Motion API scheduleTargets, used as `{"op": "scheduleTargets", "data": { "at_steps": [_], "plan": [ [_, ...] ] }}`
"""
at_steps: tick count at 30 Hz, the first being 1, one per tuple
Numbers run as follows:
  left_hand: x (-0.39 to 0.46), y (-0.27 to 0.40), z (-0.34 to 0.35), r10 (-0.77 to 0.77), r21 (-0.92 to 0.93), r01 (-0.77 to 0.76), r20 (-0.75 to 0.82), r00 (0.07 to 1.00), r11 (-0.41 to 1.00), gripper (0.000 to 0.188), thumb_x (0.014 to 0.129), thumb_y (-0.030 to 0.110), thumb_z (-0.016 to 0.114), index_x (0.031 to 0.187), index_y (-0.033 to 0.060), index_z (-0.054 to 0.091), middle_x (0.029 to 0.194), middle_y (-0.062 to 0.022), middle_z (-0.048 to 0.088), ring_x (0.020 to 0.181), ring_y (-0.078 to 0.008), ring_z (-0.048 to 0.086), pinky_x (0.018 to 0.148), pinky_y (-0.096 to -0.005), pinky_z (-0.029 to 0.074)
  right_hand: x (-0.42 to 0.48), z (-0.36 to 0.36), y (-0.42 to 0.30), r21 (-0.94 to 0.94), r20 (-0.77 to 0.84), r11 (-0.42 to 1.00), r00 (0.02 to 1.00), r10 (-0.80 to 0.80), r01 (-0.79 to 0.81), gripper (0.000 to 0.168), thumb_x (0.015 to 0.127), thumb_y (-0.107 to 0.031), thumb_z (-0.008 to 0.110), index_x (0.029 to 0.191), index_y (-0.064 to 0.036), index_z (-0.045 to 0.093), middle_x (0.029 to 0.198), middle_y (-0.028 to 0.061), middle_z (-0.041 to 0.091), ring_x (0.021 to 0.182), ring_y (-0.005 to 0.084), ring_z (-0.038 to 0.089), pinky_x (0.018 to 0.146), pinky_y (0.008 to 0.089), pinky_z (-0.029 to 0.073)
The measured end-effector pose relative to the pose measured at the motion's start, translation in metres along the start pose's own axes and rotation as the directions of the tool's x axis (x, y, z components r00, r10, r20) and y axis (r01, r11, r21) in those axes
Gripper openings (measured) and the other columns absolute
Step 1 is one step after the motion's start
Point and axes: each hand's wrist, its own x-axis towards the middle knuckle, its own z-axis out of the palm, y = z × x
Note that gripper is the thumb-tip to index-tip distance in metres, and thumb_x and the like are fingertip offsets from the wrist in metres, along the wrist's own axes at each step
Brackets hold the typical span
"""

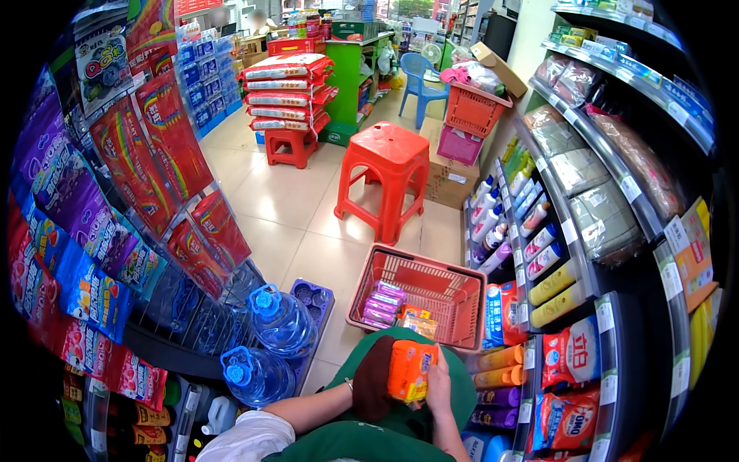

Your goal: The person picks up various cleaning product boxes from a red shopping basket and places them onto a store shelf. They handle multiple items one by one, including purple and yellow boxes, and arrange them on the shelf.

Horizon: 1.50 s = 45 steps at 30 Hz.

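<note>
My right hand (439, 386) grips an orange plastic-wrapped pack (409, 369) that bears writing, above my green-covered lap. A dark maroon cloth (370, 381) covers my left hand (350, 387) against the pack's left side; its fingers are hidden and only the wrist area shows. Just beyond my knees, a red plastic shopping basket (427, 268) rests on the floor. Inside lie several purple wrapped packs (383, 303), an orange pack (417, 312) and a gold-coloured pack (420, 325), partly hidden by my knees.
A red plastic stool (385, 150) stands beyond the basket. Large blue water bottles (283, 323) are at left, beside hanging candy bags (150, 156). Shelves of bottles (540, 248) and detergent bags (568, 416) line the right. Stacked red-and-white sacks (286, 95) stand farther off.
</note>
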Motion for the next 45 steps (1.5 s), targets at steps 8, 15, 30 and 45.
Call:
{"op": "scheduleTargets", "data": {
  "at_steps": [8,15,30,45],
  "plan": [
    [-0.003,-0.003,0.002,-0.014,0.001,0.014,0.003,1.0,1.0,0.072,0.057,0.023,0.077,0.122,0.0046,0.051,0.109,-0.0183,0.057,0.104,-0.0334,0.054,0.09,-0.0407,0.043,-0.011,0.027,-0.051,-0.365,-0.011,0.926,0.994,-0.107,0.096,0.087,0.081,-0.032,0.069,0.144,0.004,0.019,0.122,0.019,0.042,0.111,0.033,0.046,0.097,0.0394,0.038],
    [0.004,-0.004,-0.002,-0.009,-0.001,0.009,0.013,1.0,1.0,0.073,0.056,0.023,0.078,0.122,0.0046,0.051,0.11,-0.0185,0.057,0.105,-0.0337,0.054,0.091,-0.0409,0.042,-0.019,0.031,-0.058,0.004,0.024,0.994,0.993,-0.112,0.112,0.108,0.071,-0.022,0.08,0.148,-0.001,0.006,0.131,0.0159,0.039,0.121,0.027,0.043,0.102,0.0383,0.036],
    [-0.005,-0.009,-0.013,-0.028,-0.02,0.027,-0.046,0.999,0.999,0.075,0.054,0.023,0.079,0.121,0.0046,0.051,0.111,-0.0188,0.056,0.107,-0.0343,0.054,0.092,-0.0412,0.042,0.013,0.009,-0.06,-0.271,-0.097,0.925,0.949,-0.3,0.265,0.092,0.082,-0.067,0.051,0.132,0.009,0.036,0.137,0.0193,0.037,0.128,0.0295,0.035,0.107,0.0394,0.027],
    [0.007,0.0,-0.014,-0.058,0.035,0.061,-0.086,0.995,0.998,0.065,0.055,0.022,0.077,0.113,0.0048,0.054,0.103,-0.0175,0.058,0.098,-0.0349,0.056,0.083,-0.0418,0.044,-0.005,0.026,-0.058,0.375,0.059,0.926,0.998,0.017,-0.038,0.089,0.076,-0.007,0.073,0.145,-0.002,0.017,0.13,0.0132,0.045,0.116,0.0211,0.049,0.099,0.0354,0.041]
  ]
}}
